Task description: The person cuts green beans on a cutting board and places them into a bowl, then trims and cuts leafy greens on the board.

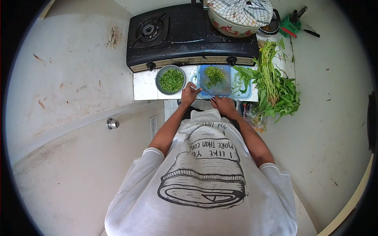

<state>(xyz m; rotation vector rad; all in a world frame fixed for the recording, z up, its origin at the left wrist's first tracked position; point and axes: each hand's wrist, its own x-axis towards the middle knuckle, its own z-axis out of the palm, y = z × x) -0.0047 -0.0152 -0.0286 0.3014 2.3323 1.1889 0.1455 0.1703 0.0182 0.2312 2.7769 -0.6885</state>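
My right hand (223,105) is closed around the handle of a knife (207,93), whose blade slants up and left over the near edge of the cutting board. My left hand (190,93) is by the blade's tip and the tray's left edge, its fingers drawn together; what they pinch, if anything, is too small to make out. Chopped greens (214,75) lie heaped on the blue cutting board (222,89), which rests on a light blue tray (247,94). Left of it, a round grey bowl (158,86) holds more finely chopped greens (171,80).
A bundle of long-stemmed leafy greens (269,74) hangs over the counter's right end. Behind the board stands a black gas stove (181,43), bearing a cloth-covered flowered pot (232,29). A green basket (289,26) with utensils is at the back right. Walls close in on both sides.
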